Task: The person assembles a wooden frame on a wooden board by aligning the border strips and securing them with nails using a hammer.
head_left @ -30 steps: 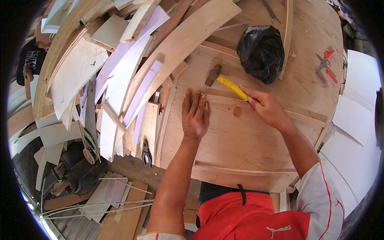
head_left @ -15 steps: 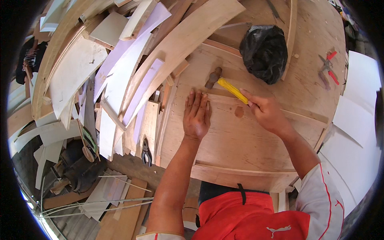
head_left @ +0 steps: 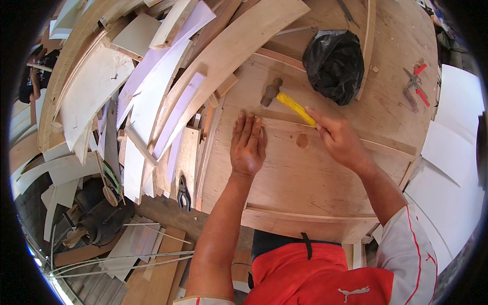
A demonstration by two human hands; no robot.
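Note:
My right hand (head_left: 339, 142) grips a hammer (head_left: 296, 109) by its yellow handle. The rusty brown head points up and left, near the far end of my left fingers; whether it touches the wood is hard to tell. Flat on a light plywood panel (head_left: 305, 178) lies my left hand (head_left: 247, 147), fingers stretched away from me. Its fingertips rest at the left end of a thin wooden strip (head_left: 378, 146) that crosses the panel to the right. No nail can be made out by the fingers.
A black plastic bag (head_left: 333, 66) sits beyond the hammer. Red-handled pliers (head_left: 417, 85) lie at the far right, dark pliers (head_left: 183, 194) by the panel's left edge. Curved boards (head_left: 234, 56) pile up on the left. White sheets (head_left: 447, 157) lie to the right. Another person (head_left: 35, 76) is at far left.
The hammer head has shifted slightly away from me, with the right hand still round the handle. My left hand stays in place on the panel. The person at far left has moved an arm.

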